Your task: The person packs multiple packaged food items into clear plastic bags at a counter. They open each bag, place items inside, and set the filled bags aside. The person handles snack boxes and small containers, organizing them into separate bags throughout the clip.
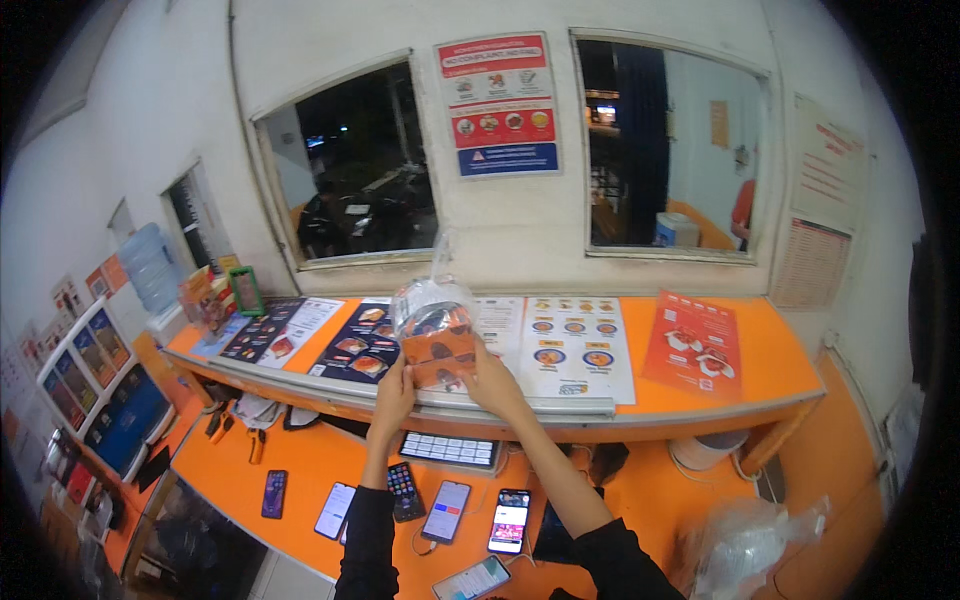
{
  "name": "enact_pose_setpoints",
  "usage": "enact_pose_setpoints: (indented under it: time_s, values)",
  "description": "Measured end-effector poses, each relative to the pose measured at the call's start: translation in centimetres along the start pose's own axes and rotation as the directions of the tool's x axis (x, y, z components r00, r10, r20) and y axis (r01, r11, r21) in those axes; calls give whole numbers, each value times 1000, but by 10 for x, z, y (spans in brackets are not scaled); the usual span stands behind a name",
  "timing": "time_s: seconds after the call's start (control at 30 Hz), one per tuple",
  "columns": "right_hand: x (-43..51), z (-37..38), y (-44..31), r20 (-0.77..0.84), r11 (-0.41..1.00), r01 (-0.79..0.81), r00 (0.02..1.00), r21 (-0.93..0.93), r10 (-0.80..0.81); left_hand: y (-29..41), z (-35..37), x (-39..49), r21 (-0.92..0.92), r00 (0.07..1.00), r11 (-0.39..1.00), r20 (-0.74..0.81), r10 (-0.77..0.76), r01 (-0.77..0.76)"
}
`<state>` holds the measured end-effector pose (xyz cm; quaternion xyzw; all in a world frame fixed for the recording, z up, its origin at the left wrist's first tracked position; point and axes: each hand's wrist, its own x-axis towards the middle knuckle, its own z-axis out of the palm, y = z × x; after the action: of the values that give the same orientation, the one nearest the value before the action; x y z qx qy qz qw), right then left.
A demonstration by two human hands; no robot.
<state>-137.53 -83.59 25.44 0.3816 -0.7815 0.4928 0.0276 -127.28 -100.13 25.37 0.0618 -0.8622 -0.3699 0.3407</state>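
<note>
An orange patterned food box (pixel 441 352) inside a clear plastic bag (pixel 431 296) is held up over the front edge of the raised orange counter. My left hand (pixel 394 394) grips its lower left side, and my right hand (pixel 495 379) grips its right side. The bag's top stands up in a narrow twist. Behind and beside the box, menu sheets with food pictures lie flat on the counter, among them a white menu sheet (pixel 577 349) on the right and a dark one (pixel 360 341) on the left. What is in the box is hidden.
Several smartphones, one a phone with a lit screen (pixel 509 517), lie on the lower orange desk (pixel 247 457) near a tablet (pixel 448 448). A filled clear plastic bag (pixel 739 544) is at right. Beyond the counter are two window openings. A water bottle (pixel 150 266) stands left.
</note>
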Motion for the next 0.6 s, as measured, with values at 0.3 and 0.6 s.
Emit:
enact_pose_setpoints:
  time_s: [0.3,0.6]
  values:
    - [-216,-25,2,36,834,7,999,552,-32,81,-23,-75,-649,92,706,714,694,-285]
    - [-738,155,-24,-240,76,-733,-121,675,963,232,72,-204,-741,-531,113,-358,768,662]
